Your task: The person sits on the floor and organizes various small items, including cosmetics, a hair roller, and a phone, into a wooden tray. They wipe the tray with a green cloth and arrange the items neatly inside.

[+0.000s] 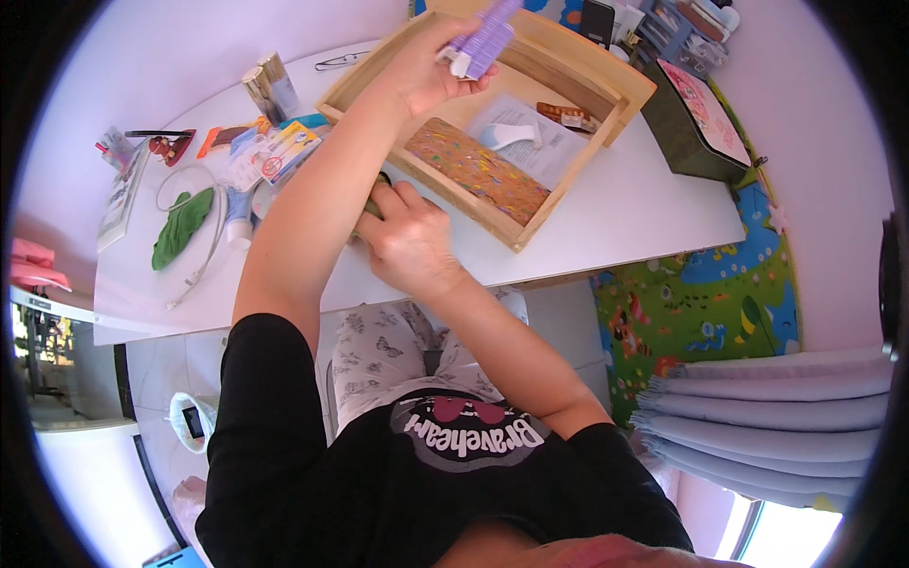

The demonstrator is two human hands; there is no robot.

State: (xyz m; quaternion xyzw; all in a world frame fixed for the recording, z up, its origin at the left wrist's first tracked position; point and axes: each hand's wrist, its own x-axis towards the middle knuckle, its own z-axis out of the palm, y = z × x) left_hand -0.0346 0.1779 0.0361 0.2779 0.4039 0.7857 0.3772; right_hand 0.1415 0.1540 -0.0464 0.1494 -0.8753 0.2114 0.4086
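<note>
Near the left edge of the white desk (625, 204) lay a flat grey booklet (121, 197), and beside it a green leaf-shaped piece of cloth (182, 225) rested inside a loop of thin white cord (201, 248). Further in, a heap of colourful small packets and cards (270, 151) sat next to two upright silvery cartons (271, 85) toward the desk's far edge.

The left hand (431, 68) was raised over the shallow wooden tray (606, 93) at the far middle of the desk, its fingers clamped together on a lilac ridged strip with a white end (485, 38), held up in the air above the tray's far-left corner. The right hand (409, 237) lay near the desk's near edge, just outside the tray's near-left wall, curled shut around a small dark green object (375, 206) that was mostly hidden by the fingers and the left forearm.

Inside the tray lay a flat rectangular pad with a speckled orange and multicoloured pattern (481, 170) along the near wall, and a white sheet of paper (530, 137) behind it. Off the desk's right corner stood a dark green box with a pink lid (696, 118).
</note>
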